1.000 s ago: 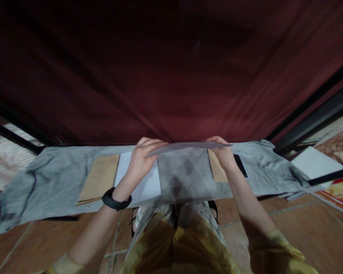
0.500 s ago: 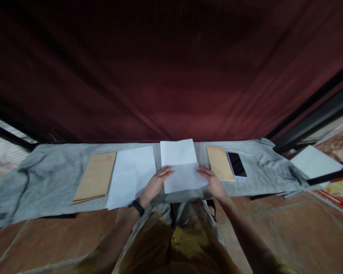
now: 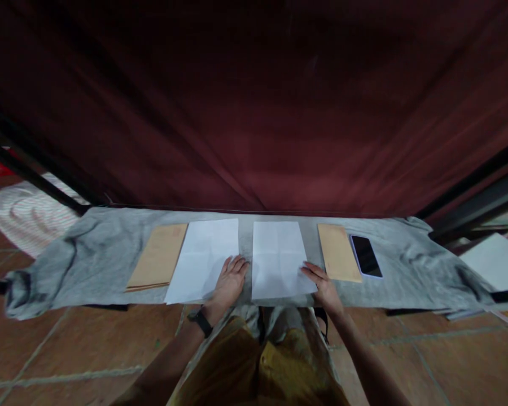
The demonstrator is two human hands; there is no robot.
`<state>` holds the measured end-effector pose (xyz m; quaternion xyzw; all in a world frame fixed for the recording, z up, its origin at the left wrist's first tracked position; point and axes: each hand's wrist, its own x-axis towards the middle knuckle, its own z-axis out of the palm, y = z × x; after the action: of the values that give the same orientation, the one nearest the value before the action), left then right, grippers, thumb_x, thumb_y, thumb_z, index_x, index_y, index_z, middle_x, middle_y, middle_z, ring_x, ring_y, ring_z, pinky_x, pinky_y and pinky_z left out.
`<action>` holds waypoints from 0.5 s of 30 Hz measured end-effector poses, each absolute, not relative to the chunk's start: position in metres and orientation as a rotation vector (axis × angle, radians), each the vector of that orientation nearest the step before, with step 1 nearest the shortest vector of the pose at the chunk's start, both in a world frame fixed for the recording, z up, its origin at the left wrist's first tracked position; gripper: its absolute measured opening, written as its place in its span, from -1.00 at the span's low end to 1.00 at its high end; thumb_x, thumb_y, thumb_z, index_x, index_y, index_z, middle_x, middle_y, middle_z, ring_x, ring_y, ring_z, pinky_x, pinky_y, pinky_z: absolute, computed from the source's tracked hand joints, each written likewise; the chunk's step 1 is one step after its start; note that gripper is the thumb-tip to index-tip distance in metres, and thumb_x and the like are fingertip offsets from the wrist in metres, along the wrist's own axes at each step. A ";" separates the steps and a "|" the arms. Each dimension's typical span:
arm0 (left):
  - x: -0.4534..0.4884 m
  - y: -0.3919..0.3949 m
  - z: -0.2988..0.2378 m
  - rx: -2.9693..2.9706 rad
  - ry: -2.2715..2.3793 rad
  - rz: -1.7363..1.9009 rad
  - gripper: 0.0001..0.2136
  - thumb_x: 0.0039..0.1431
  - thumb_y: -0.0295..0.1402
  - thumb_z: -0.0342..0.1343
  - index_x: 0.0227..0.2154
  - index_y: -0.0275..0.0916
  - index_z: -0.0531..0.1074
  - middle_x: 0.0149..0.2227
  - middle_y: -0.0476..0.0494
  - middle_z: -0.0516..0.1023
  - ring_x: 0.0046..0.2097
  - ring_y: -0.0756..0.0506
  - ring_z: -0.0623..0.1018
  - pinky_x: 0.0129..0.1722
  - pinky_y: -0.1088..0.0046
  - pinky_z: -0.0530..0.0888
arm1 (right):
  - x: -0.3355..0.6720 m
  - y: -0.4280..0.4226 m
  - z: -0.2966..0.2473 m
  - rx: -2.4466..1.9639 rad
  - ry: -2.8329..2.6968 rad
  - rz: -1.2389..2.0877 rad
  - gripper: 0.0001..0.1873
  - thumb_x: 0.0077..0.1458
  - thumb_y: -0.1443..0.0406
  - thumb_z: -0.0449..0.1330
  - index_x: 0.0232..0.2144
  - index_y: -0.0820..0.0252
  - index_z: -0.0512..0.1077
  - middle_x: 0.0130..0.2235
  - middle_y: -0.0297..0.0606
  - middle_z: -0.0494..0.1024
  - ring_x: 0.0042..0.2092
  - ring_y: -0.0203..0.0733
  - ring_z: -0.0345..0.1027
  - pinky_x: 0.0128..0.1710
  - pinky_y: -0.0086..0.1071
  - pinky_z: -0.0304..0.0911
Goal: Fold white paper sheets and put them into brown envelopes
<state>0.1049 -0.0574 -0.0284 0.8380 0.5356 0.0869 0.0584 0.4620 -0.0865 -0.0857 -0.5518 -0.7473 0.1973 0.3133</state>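
A creased white sheet (image 3: 279,256) lies flat on the grey cloth (image 3: 88,254) in front of me. My left hand (image 3: 230,282) rests open, fingers flat, on the cloth at the sheet's left edge, partly over a second white sheet (image 3: 203,259). My right hand (image 3: 322,282) lies open with its fingers on the middle sheet's lower right corner. A brown envelope (image 3: 337,252) is just right of that hand. Another brown envelope stack (image 3: 157,256) lies at the far left.
A black phone (image 3: 366,255) lies beside the right envelope. A dark red curtain (image 3: 254,113) hangs behind the cloth. Tiled floor (image 3: 68,349) shows below. White paper (image 3: 491,259) sits at the right edge, striped fabric (image 3: 25,208) at the left.
The sheet was held up at its far edge with both hands, then laid down and spread flat. Both hands slid back to its near corners.
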 end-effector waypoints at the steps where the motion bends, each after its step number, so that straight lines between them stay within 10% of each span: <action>1: 0.104 -0.058 -0.029 2.527 1.637 0.265 -0.56 0.28 -0.54 -0.06 0.15 -0.21 0.47 0.21 -0.25 0.50 0.33 -0.22 0.35 0.39 0.05 0.13 | 0.463 -0.087 -0.088 -1.447 -1.971 0.516 -0.32 -0.03 0.52 0.09 0.14 0.05 0.53 0.26 -0.12 0.45 0.30 0.06 0.28 0.34 0.05 0.19; 15: 0.121 -0.050 -0.032 2.390 1.903 0.229 -0.54 0.23 -0.54 -0.03 0.18 -0.24 0.44 0.24 -0.29 0.47 0.33 -0.33 0.34 0.31 0.00 0.23 | 0.454 -0.089 -0.088 -1.487 -1.954 0.501 -0.27 0.03 0.48 0.10 0.25 -0.04 0.40 0.37 -0.23 0.30 0.35 0.02 0.21 0.37 0.01 0.17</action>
<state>0.1214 -0.0502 -0.0316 0.7796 0.6206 0.0747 0.0388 0.4538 -0.0887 -0.0881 -0.5637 -0.7407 0.1900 0.3123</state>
